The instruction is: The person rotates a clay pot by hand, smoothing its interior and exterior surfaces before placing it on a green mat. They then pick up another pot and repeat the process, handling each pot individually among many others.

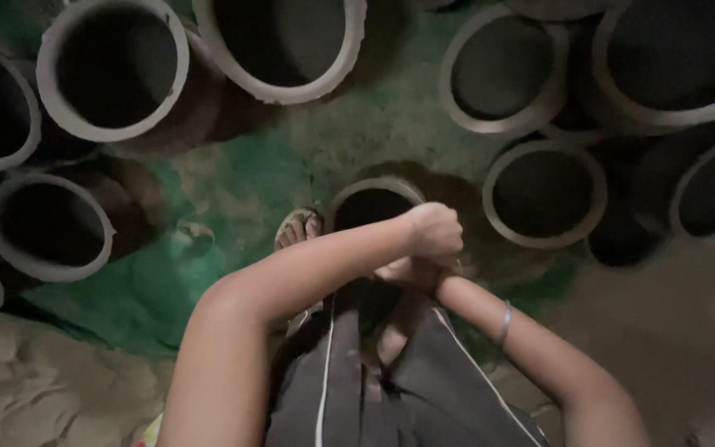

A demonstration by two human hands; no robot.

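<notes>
My left hand (435,232) is clenched in a fist just past the near right rim of a small round clay pot (371,201) that stands on the ground in front of me. Nothing shows inside the fist. My right hand (400,270) lies directly under the left wrist and is mostly hidden, so its grip cannot be made out. A thin bangle (505,323) circles my right forearm. Both forearms meet above my dark-clothed knees (391,372). My sandalled foot (295,232) rests left of the pot.
Several large clay pots with pale rims ring the spot: at left (47,225), top left (112,68), top centre (281,45) and right (544,193). A green sheet (233,190) covers the ground. Loose sandy earth (35,389) lies at bottom left.
</notes>
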